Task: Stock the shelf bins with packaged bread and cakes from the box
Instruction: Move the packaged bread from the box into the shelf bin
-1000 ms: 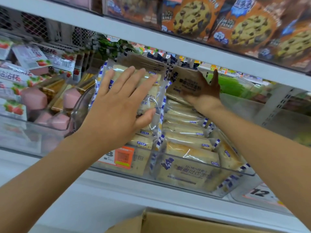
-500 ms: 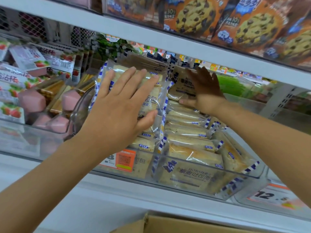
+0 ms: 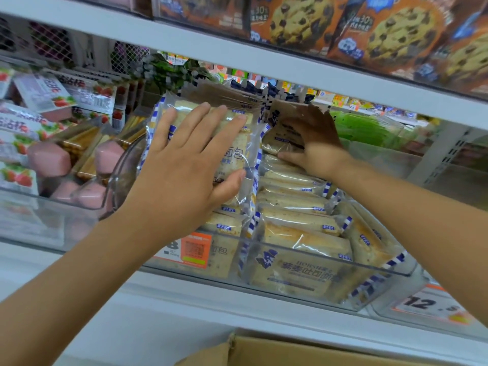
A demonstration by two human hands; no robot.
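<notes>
Working at clear plastic shelf bin crammed with blue-striped clear bread packs, above brown cardboard box. Pressing flat, released left hand on upright pack, left row; laying spread, released right hand on rear pack, right row.

Bread packs: clear glossy plastic film, crinkled, glare streaks. Bin: clear hard plastic, smooth. Shelf: matt white painted metal. Box: matt brown cardboard.
</notes>
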